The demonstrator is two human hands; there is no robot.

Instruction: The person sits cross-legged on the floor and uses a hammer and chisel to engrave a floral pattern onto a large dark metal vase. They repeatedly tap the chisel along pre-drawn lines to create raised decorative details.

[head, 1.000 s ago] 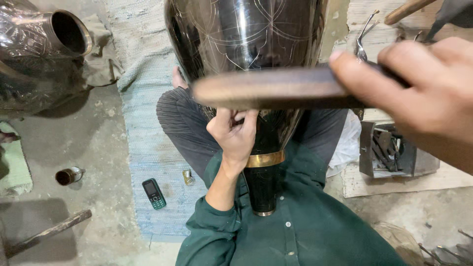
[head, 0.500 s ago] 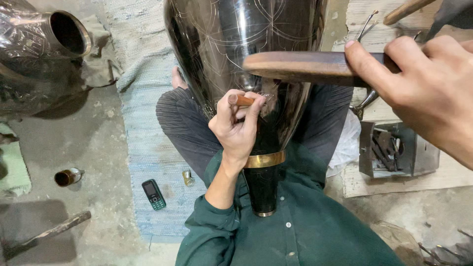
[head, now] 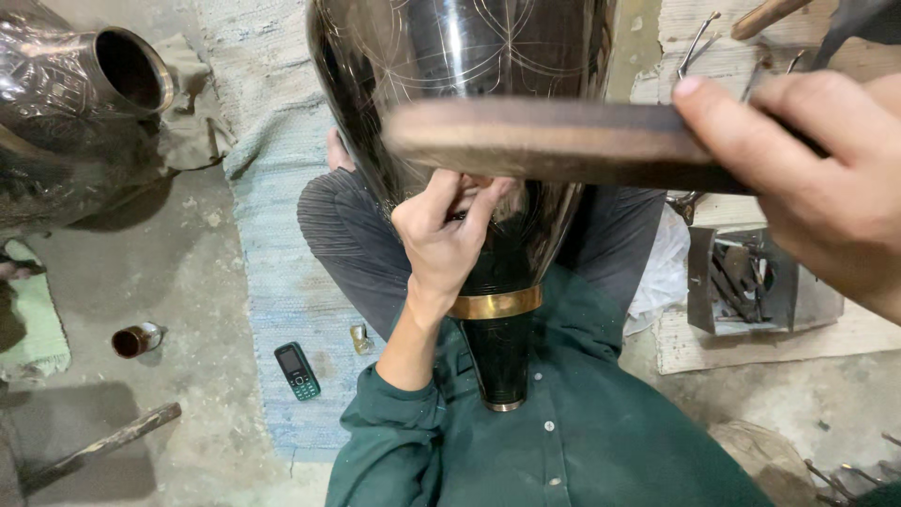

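Note:
A large black metal vase with fine engraved lines lies tilted between my crossed legs, its narrow neck with a brass band pointing at my green shirt. My left hand is pinched against the vase's lower body, fingers shut on a small punch that is mostly hidden. My right hand grips a flat wooden stick, which is held level just above my left hand's fingers and across the vase.
A second engraved metal vase lies at the top left. On the floor are a mobile phone, a small cup, a wooden rod and a blue woven mat. An open metal box of tools sits at the right.
The wooden stick pulled up and to the right, then came back left and down over my left hand. My left hand stayed pressed on the vase.

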